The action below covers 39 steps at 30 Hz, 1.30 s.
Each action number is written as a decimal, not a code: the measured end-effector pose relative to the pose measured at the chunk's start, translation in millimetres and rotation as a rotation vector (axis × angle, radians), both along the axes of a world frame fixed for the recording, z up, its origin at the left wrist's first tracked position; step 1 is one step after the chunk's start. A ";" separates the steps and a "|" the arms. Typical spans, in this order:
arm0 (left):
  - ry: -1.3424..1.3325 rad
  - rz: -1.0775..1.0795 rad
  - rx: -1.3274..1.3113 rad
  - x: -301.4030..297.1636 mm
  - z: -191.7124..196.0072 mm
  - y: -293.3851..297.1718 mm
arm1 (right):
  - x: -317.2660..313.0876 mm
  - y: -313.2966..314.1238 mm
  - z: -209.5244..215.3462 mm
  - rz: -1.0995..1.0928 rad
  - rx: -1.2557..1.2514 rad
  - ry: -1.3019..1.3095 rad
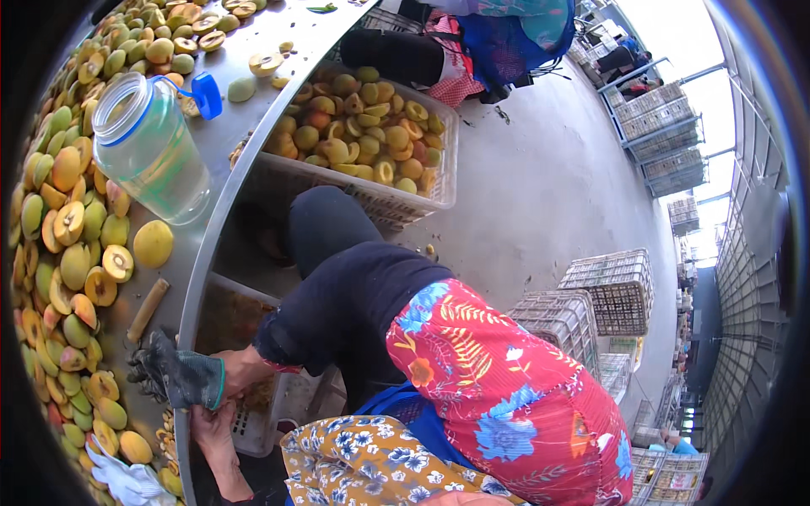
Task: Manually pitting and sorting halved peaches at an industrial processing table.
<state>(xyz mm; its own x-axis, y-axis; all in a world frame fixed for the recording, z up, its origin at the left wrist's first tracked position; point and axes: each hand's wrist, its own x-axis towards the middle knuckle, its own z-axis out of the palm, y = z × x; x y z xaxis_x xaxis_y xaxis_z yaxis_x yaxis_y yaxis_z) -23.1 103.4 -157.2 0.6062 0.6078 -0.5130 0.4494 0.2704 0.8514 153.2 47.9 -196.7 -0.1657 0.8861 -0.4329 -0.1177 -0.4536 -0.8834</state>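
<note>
My right hand [173,377], in a dark work glove, rests with its fingers spread on the edge of the metal table [221,181], among halved yellow-green fruit [78,278]. Its arm wears a black sleeve under a red flowered cover. Just below it, my bare left hand [213,434] reaches down past the table edge to a white slatted crate [253,426] under the table. Its fingers are partly hidden, so its grip is unclear. A short brown stick [148,309] lies on the table just above the gloved hand.
A clear plastic jar [148,148] with an open blue lid stands on the table. A white crate [422,198] full of fruit sits on the concrete floor. Stacked empty crates [612,291] stand to the right. A white glove [126,482] lies at the bottom left.
</note>
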 end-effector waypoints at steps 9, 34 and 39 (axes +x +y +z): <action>-0.064 0.041 -0.215 14.5 -18.0 -1.3 | 4.5 -4.6 -2.7 0.247 0.510 -0.163; -0.238 0.025 -0.267 -2.0 17.6 1.4 | 15.4 12.0 37.9 0.365 0.728 -0.445; -0.284 0.012 -0.381 3.7 29.0 0.1 | 16.1 16.6 45.4 0.336 0.769 -0.524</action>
<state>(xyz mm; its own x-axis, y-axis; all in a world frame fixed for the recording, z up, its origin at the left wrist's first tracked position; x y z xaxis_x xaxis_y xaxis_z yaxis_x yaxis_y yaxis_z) -19.3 103.5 -128.2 0.7485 0.4167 -0.5159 0.2081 0.5911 0.7793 169.3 64.4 -151.3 -0.4122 0.8986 0.1503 0.4021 0.3274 -0.8550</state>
